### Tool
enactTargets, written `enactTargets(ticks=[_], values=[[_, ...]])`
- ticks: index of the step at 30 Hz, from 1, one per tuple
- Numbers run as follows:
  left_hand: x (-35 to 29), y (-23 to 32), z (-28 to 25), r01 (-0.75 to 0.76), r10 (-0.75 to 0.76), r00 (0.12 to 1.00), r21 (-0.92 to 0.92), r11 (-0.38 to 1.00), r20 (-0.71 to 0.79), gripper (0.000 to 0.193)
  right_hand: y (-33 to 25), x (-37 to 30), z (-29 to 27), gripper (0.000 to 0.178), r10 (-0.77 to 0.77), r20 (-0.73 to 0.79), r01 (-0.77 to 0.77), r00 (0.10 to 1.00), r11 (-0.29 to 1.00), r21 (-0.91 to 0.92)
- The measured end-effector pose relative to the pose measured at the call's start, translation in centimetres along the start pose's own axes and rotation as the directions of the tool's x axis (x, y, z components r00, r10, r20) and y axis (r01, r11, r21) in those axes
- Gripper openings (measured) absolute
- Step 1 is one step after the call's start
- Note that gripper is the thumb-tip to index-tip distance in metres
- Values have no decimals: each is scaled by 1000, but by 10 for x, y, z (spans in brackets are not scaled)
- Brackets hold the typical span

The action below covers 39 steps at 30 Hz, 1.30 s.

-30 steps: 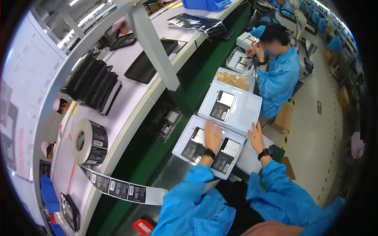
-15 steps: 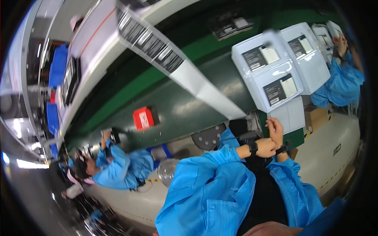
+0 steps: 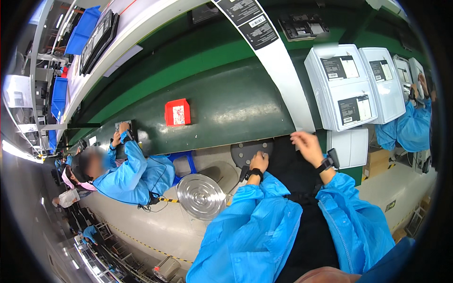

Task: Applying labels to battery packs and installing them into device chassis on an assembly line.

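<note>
We are noting the right grip (image 3: 306, 146) hanging half-open, apparently empty, just beside the label strip's (image 3: 285, 80) near end. Beyond it, rightward, a white tray (image 3: 329, 90) is lying. Left grip (image 3: 259, 162): fingers bending loosely, contents we cannot tell.

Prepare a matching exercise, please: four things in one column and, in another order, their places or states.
1. red plastic box
2. round shiny silver stool
3. shallow white plastic tray
4. person's bare right hand

A. by the near end of the long white paper strip with black labels
B. over the pale grey floor
C. holding two flat black-and-white packs
D. on the dark green bench, left of that strip

Pairs: 1-D; 2-B; 3-C; 4-A
</note>
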<state>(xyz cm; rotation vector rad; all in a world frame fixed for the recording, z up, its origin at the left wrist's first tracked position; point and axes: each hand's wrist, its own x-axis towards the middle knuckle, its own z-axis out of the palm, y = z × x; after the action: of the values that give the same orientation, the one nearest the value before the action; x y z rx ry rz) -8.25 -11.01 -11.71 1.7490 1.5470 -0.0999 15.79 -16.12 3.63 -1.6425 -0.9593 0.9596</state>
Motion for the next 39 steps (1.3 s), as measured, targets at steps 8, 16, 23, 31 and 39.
enactTargets(ticks=[8, 16, 23, 31, 39], values=[[-21, -63, -42, 233, -168, 968, -422, 876, 185, 40, 57, 44, 42, 45, 166, -29, -168, 986, 982, -83], [70, 40, -152, -496, 404, 791, -95, 863, -460, 16, 123, 107, -10, 41, -18, -546, -265, 838, 861, -435], [268, 47, -183, -626, 744, 648, 443, 641, -161, 19, 69, 139, 45, 68, 179, -173, -248, 969, 745, -620], [350, 139, -147, -929, 909, 330, 83, 361, -255, 17, 104, 132, 66, 35, -238, -455, -159, 858, 720, -676], [292, 152, -152, -869, 881, 431, -352, 349, -192, 18, 65, 120, 124, 35, -165, -519, -96, 839, 894, -439]])
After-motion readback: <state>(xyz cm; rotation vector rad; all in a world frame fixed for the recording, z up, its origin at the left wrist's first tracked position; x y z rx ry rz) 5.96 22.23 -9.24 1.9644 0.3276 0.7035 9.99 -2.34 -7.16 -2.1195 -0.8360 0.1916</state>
